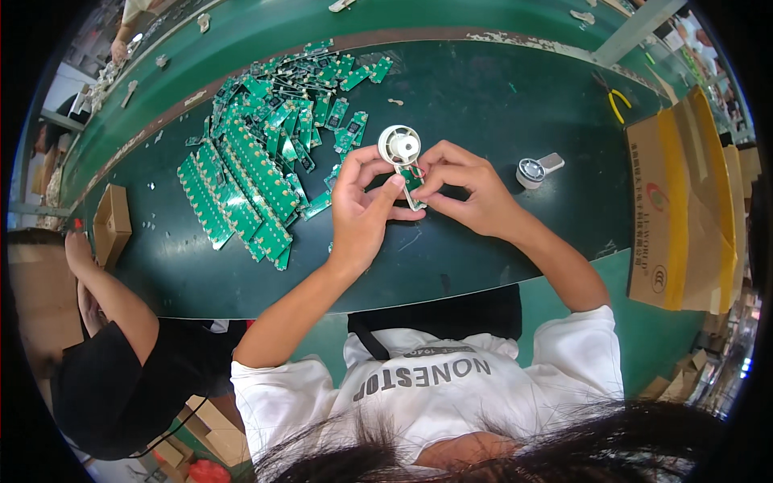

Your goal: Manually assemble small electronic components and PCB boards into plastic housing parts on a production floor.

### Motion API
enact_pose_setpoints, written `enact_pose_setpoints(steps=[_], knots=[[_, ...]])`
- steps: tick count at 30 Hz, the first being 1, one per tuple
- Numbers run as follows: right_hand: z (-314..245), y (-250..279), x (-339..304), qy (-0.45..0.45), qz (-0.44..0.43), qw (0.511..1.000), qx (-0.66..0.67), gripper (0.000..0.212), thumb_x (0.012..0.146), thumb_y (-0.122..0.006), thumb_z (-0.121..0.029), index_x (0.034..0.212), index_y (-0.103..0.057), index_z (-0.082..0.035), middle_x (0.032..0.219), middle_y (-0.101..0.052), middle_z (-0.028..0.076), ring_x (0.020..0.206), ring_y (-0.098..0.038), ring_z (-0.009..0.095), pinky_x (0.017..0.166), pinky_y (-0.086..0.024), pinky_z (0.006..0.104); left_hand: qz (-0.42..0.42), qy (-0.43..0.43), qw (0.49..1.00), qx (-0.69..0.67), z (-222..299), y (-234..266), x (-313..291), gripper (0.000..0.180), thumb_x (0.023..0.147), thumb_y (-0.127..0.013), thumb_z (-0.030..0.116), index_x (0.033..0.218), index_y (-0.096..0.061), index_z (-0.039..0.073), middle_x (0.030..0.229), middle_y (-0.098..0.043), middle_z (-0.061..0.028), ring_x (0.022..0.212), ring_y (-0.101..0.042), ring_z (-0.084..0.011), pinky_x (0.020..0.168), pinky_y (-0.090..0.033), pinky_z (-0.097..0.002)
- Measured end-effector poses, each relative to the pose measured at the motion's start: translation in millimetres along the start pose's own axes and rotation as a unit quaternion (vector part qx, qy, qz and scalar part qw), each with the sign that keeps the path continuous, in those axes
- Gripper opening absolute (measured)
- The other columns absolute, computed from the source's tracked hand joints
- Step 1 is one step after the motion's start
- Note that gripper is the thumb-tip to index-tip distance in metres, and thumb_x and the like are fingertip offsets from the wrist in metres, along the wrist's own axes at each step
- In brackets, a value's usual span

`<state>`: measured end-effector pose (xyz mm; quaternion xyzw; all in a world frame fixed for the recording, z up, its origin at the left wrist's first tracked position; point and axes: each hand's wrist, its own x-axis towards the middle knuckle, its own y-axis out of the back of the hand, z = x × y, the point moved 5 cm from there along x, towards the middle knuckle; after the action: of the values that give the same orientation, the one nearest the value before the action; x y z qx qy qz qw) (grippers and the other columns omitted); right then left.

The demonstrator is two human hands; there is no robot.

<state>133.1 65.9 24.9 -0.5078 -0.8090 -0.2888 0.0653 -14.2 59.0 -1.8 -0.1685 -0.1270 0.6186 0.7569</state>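
My left hand (362, 205) grips a white handheld fan housing (400, 143) with its round head pointing away from me. Inside its handle lies a small green circuit board (412, 179), with a bit of red wire beside it. The fingers of my right hand (463, 189) are pinched together at the wire and the board's edge; exactly what sits between the fingertips is hidden. To the right, a second fan part (531, 171), white and grey with a round head, lies on the table. A large pile of green circuit boards (262, 173), some still in joined panels, spreads to the left.
The dark green table (467, 266) carries yellow-handled pliers (618, 106) at the far right. A big cardboard box (668, 209) stands at the right edge, and a small open box (111, 225) at the left. A co-worker's arm (113, 282) shows there. Behind runs a green conveyor belt (435, 18).
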Motion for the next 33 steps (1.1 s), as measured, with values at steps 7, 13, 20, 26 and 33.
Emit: enact_pose_setpoints(steps=[7, 13, 20, 26, 33], knots=[[1, 4, 0, -0.008, -0.014, 1.000, -0.005, 0.013, 0.074, -0.067, 0.002, 0.085, -0.067, -0.004, 0.089, -0.059, 0.007, 0.084, -0.061, 0.021, 0.075, -0.048, 0.0301, -0.016, 0.045, 0.999, 0.015, -3, 1, 3, 0.035, 0.092, -0.053, 0.006, 0.125, -0.040, 0.005, 0.108, -0.060, -0.0132, 0.087, -0.065, -0.0188, 0.066, -0.061, -0.0326], [-4, 13, -5, 0.003, 0.134, 0.988, -0.078, 0.017, 0.071, -0.070, 0.001, 0.087, -0.068, -0.006, 0.085, -0.059, 0.007, 0.077, -0.059, 0.021, 0.070, -0.047, 0.0313, -0.039, 0.073, 0.996, -0.019, 0, -6, 1, 0.038, 0.093, -0.052, 0.004, 0.127, -0.034, 0.006, 0.110, -0.061, -0.0164, 0.090, -0.064, -0.0183, 0.070, -0.060, -0.0336], [-19, 5, -6, 0.131, 0.092, 0.965, -0.206, 0.021, 0.066, -0.075, -0.002, 0.085, -0.069, -0.009, 0.085, -0.056, 0.002, 0.069, -0.055, 0.016, 0.060, -0.038, 0.0301, -0.044, 0.081, 0.994, -0.054, 3, -5, 1, 0.040, 0.094, -0.050, 0.004, 0.129, -0.031, 0.006, 0.114, -0.060, -0.0206, 0.101, -0.062, -0.0237, 0.074, -0.060, -0.0361], [-12, 5, -6, 0.118, 0.044, 0.980, -0.151, 0.023, 0.066, -0.073, 0.000, 0.085, -0.068, -0.010, 0.086, -0.053, 0.003, 0.071, -0.055, 0.018, 0.058, -0.044, 0.0290, -0.049, 0.084, 0.994, -0.046, -1, -2, 2, 0.042, 0.093, -0.051, 0.004, 0.130, -0.030, 0.005, 0.112, -0.060, -0.0201, 0.097, -0.063, -0.0220, 0.073, -0.060, -0.0348], [-9, 3, -5, 0.077, 0.006, 0.992, -0.097, 0.021, 0.068, -0.070, 0.002, 0.086, -0.066, -0.008, 0.084, -0.050, 0.007, 0.071, -0.055, 0.020, 0.058, -0.050, 0.0283, -0.055, 0.101, 0.993, -0.025, -2, -3, 1, 0.040, 0.093, -0.050, 0.002, 0.129, -0.030, 0.003, 0.110, -0.060, -0.0190, 0.093, -0.063, -0.0195, 0.071, -0.060, -0.0329]])
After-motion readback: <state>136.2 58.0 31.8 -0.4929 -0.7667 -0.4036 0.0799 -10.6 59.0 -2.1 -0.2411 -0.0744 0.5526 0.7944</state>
